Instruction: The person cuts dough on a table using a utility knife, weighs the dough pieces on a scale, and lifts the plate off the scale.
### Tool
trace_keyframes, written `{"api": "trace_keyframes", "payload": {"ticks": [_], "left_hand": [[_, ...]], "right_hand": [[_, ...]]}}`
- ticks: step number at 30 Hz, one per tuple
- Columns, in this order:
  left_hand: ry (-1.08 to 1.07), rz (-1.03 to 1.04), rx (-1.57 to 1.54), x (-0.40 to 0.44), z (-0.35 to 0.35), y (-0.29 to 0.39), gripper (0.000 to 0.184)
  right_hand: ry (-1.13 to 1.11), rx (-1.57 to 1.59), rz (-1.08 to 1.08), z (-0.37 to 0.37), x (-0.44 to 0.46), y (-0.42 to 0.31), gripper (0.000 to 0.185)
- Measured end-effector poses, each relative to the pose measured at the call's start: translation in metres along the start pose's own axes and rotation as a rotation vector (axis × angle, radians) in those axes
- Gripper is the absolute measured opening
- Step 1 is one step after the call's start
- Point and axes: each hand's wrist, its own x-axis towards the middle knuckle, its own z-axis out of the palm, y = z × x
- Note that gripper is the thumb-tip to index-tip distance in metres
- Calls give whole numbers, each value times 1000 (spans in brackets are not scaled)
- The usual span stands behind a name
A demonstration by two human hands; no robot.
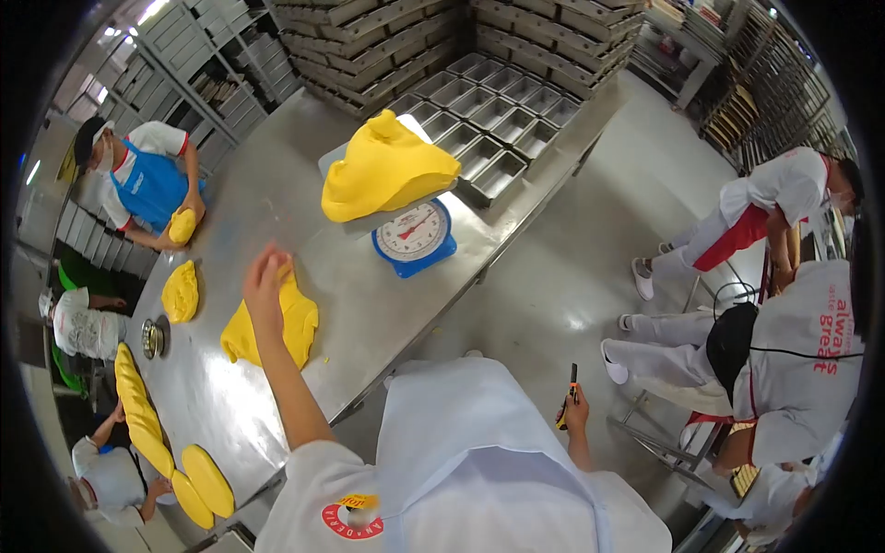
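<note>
My left hand [265, 281] is raised over a flattened lump of yellow dough [293, 318] on the steel table. Its fingers are loosely bent and a little blurred, and I see nothing in them. My right hand [577, 415], away from the table at my side, is closed around a yellow and black utility knife [562, 417] with its tip pointing up. In front of me, a big mound of yellow dough [387, 170] lies on the pan of a blue dial scale [412, 235]. The mound hangs over the pan's edges.
Metal loaf pans [493, 111] and tall pan stacks [378, 46] stand at the table's [396, 318] far end. Across it, a person in a blue apron [152, 180] handles dough. Long dough pieces [138, 405] lie left. Other workers [784, 350] are on my right.
</note>
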Motion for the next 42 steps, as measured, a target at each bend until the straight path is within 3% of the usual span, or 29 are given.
{"api": "trace_keyframes", "payload": {"ticks": [3,4,7,9,11,13,16,18,23,26,27,29,32,35,38,40,42], "left_hand": [[350,-350,-104,-102,-77,-122,35],[505,-611,-201,-140,-81,-126,33],[562,-774,-334,-231,-110,-197,35],[672,-798,-433,-273,-136,-262,45],[724,-783,-295,-273,-155,-303,63],[703,-720,-161,-245,-162,-311,81],[638,-415,-275,-171,-143,-284,97],[632,-279,-308,-145,-128,-272,95],[940,-482,-248,-129,-139,-262,71],[850,-622,-641,-160,-158,-256,50],[843,-583,-677,-173,-162,-253,45],[830,-494,-749,-195,-172,-251,36],[850,-526,-675,-212,-181,-249,27],[880,-589,-539,-223,-188,-222,25],[917,-655,-599,-236,-187,-256,24],[895,-578,-731,-245,-197,-256,23],[872,-582,-730,-253,-199,-246,23]], "right_hand": [[-59,-9,29,8,17,-30,57],[-76,-37,-9,14,24,-43,56],[-194,-151,-293,17,37,-108,54],[-306,-159,-478,36,50,-167,52],[-389,-158,-564,56,49,-230,51],[-454,-218,-645,71,30,-281,51],[-543,-344,-788,101,-2,-368,51],[-613,-356,-842,142,-24,-421,51],[-801,-353,-1052,264,-103,-567,54],[-956,-388,-1359,356,-190,-661,57],[-1025,-436,-1424,388,-216,-677,58],[-1104,-555,-1584,459,-255,-677,57],[-1152,-954,-1615,508,-277,-650,60],[-1125,-1095,-1595,475,-259,-616,64],[-1140,-1172,-1521,402,-182,-572,68],[-1179,-1276,-1477,365,-121,-555,67],[-1148,-1057,-1544,356,-131,-577,65]]}}
